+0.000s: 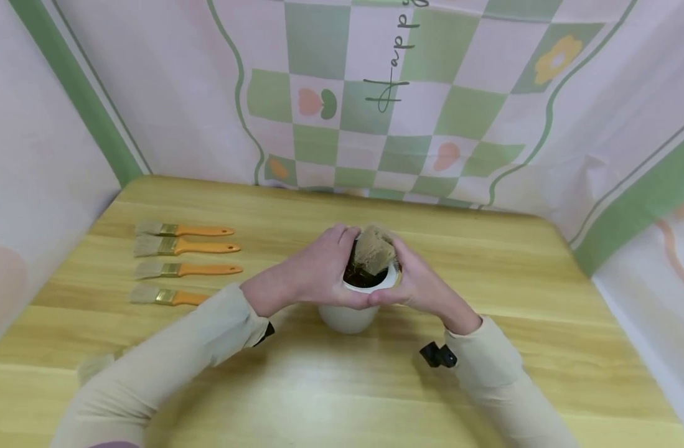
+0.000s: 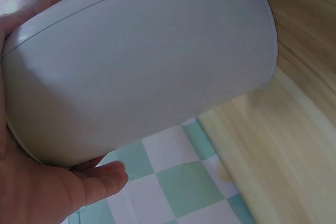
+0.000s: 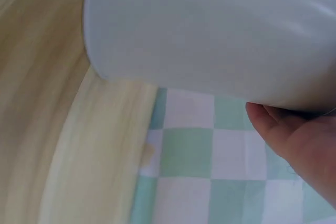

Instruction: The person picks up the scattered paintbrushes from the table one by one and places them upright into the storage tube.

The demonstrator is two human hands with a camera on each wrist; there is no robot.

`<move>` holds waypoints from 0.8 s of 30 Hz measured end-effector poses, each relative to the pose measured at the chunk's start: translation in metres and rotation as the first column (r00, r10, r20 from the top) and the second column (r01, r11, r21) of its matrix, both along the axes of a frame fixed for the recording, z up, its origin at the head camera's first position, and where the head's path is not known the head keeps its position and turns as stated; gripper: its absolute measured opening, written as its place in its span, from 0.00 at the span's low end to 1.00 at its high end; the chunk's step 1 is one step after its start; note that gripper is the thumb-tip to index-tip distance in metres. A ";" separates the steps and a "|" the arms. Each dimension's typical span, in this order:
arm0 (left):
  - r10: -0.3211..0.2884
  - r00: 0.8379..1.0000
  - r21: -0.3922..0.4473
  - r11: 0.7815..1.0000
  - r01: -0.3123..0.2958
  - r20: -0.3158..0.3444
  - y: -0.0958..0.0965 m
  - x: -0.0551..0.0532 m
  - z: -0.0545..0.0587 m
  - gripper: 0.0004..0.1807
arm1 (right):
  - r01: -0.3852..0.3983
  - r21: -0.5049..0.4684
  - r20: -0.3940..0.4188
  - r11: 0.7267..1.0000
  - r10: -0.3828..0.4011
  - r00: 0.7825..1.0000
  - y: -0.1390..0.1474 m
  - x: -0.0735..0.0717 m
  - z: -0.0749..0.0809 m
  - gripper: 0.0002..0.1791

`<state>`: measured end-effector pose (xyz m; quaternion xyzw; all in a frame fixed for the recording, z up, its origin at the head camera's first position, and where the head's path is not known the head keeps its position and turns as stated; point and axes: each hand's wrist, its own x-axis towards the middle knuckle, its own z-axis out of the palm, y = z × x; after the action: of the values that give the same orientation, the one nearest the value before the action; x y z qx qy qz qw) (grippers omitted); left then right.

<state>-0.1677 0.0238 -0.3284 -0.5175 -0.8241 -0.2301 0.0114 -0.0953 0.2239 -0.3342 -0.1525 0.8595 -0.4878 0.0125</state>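
Both hands hold a white cylindrical container (image 1: 348,318) at the middle of the table, one on each side of its rim. My left hand (image 1: 325,267) curls round the left side, thumb toward the front. My right hand (image 1: 422,283) grips the right side, and the two thumbs meet at the front of the rim. A tan, fibrous bundle resembling brush bristles (image 1: 373,251) sticks up out of the dark inside. In the left wrist view the container's smooth wall (image 2: 142,72) fills most of the picture. The right wrist view shows fingers (image 3: 283,129) against its wall near the rim.
Several flat paintbrushes with orange handles (image 1: 210,248) lie in a column at the left, bristles pointing left. Pale bristles (image 1: 94,367) of another show beside the left sleeve. A patterned cloth (image 1: 364,106) hangs behind the wooden table (image 1: 543,274).
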 end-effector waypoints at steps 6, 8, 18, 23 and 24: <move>-0.001 0.998 0.077 0.997 -0.004 0.059 -0.002 0.000 -0.001 0.55 | -0.026 -0.042 0.047 0.999 0.028 0.998 0.001 -0.007 -0.004 0.68; -0.007 0.991 0.068 0.998 -0.002 0.132 -0.003 0.000 0.001 0.58 | -0.024 -0.050 0.061 0.998 0.027 0.998 0.001 -0.007 -0.005 0.66; 0.213 0.883 -0.209 0.969 -0.134 0.419 -0.049 -0.033 0.011 0.66 | 0.019 -0.092 0.119 0.996 -0.008 0.993 0.004 -0.006 -0.009 0.59; 0.471 0.802 -0.441 0.848 -0.296 0.367 -0.095 -0.061 0.001 0.49 | 0.009 -0.094 0.122 0.996 0.003 0.993 0.002 -0.009 -0.008 0.61; 0.510 0.786 -0.475 0.819 -0.320 0.350 -0.103 -0.065 -0.003 0.46 | 0.005 -0.091 0.122 0.996 0.006 0.992 0.002 -0.010 -0.009 0.61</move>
<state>-0.2332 -0.0792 -0.3311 -0.2402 -0.9261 -0.1687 -0.2371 -0.1049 0.2257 -0.3429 -0.1229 0.8340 -0.5348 0.0584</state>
